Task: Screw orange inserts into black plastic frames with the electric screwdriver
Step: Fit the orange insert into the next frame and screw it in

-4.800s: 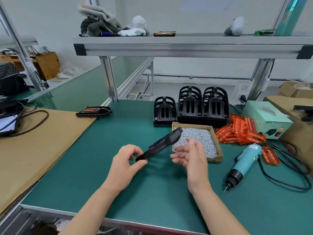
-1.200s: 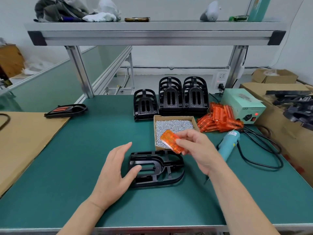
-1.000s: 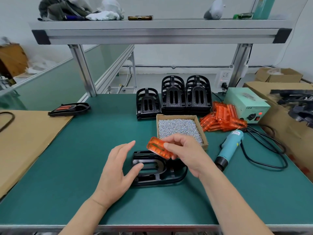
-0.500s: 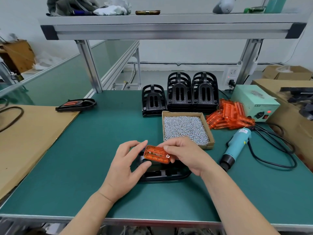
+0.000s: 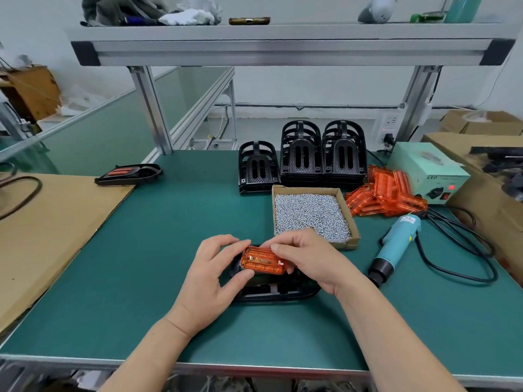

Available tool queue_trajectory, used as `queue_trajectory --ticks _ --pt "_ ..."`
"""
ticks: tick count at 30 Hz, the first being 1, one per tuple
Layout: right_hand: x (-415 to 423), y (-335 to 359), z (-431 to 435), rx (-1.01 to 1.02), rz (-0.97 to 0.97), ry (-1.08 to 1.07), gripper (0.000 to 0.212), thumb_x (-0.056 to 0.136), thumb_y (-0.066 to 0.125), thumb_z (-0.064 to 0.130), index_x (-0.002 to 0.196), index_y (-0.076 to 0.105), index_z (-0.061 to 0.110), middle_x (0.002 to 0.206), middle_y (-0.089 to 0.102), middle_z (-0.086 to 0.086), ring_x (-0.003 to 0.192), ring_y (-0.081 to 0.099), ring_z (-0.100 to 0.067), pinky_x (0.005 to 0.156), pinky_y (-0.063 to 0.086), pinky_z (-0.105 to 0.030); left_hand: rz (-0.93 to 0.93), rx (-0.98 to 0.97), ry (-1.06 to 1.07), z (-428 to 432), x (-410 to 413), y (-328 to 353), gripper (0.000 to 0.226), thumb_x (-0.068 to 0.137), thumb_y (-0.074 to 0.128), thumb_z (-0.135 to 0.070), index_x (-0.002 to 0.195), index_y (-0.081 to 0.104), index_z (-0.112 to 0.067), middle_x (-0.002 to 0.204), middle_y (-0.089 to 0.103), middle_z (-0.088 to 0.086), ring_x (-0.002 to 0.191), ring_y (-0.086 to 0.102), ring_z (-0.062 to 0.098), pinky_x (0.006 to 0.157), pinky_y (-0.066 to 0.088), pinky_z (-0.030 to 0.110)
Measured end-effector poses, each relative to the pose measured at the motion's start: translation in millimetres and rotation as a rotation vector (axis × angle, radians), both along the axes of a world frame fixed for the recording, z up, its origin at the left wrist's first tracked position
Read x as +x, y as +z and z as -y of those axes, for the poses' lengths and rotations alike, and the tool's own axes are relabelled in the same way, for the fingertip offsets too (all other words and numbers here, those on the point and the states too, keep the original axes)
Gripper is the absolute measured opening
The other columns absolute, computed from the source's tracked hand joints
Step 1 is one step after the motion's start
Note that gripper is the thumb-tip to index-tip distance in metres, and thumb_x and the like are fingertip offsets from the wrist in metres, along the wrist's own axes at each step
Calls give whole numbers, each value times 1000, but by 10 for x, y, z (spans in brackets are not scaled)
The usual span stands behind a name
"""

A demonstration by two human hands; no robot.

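Head view: left hand (image 5: pixel 209 274), right hand (image 5: pixel 311 261), both grips tight on ribbed orange insert (image 5: pixel 263 262) over black frame (image 5: pixel 278 293).

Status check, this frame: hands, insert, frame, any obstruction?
Left hand, right hand both pinching orange insert over black frame. Frame flat on green mat. Electric screwdriver lying at right, not in hand. No obstruction seen.

black frame (image 5: pixel 270 291): largely covered by left hand (image 5: pixel 209 275) and right hand (image 5: pixel 311 260)
orange insert (image 5: pixel 261 261): right end under fingers (image 5: pixel 283 248)
electric screwdriver (image 5: pixel 396 244): bit unseen
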State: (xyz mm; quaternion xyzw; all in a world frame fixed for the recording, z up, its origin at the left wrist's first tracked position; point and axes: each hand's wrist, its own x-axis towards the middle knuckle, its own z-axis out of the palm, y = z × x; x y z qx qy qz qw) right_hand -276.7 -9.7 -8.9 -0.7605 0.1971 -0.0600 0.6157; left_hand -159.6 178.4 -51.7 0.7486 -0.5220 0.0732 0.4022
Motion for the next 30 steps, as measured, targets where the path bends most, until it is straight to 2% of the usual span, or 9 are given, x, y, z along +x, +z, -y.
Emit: queue_trajectory --ticks 4,6,10,14,17,20,22,27,30 --pt "6 48 -10 -20 28 27 16 98 64 15 102 79 19 80 74 11 66 62 4 56 45 -14 1 0 -9 4 9 -5 46 92 60 -41 132 63 -19 125 54 -6 122 49 15 107 35 22" --pt "17 69 -16 -37 24 34 14 95 68 14 103 79 18 82 75 9 72 65 2 63 48 -14 8 -1 -17 6 10 -6 47 92 61 -40 134 61 -20 125 54 -7 122 49 16 107 35 24" --pt "41 97 -65 -80 16 25 15 91 72 7 100 79 17 85 76 1 78 67 -6 78 57 -27 20 -5 -4 8 10 -9 49 93 60 -38 138 58 -21 125 53 -9 122 48 14 108 33 20" --pt "60 91 -103 -154 -10 -50 9 92 71 10 99 76 13 87 74 -7 79 65 -13 85 55 -41 3 -7 68 2 12 -17 54 91 58 -41 137 57 -13 125 55 -4 122 48 11 109 31 17" --pt "63 95 -125 -108 16 -112 10 92 65 4 99 66 12 84 67 -3 74 63 -13 77 55 -39 3 -26 102 -1 6 -18 52 89 60 -42 129 60 -8 124 57 0 120 50 17 109 30 16" --pt "64 105 -173 -67 20 -152 26 89 59 -3 105 55 17 82 66 -5 62 64 -12 51 45 -21 5 -36 106 -5 -6 -14 52 87 62 -46 123 62 -8 122 56 -1 119 50 15 109 29 14" --pt "66 97 -218 -25 47 -158 38 87 56 -7 112 52 22 78 68 -6 58 66 -15 45 42 -21 4 -36 96 -7 -8 -9 55 84 65 -49 122 63 -10 121 55 -3 118 49 13 108 29 13" --pt "75 43 -341 68 112 -170 49 88 53 -10 124 54 23 83 69 -12 60 70 -21 53 54 -26 41 -44 58 -17 -6 -21 56 81 69 -52 123 65 -15 119 54 -6 117 50 12 106 32 15" --pt "81 8 -397 90 145 -170 61 88 54 -11 128 57 35 93 71 -14 64 73 -23 58 56 -26 59 -67 55 -17 6 -32 52 82 70 -49 121 68 -14 117 56 -5 115 52 13 104 34 17"
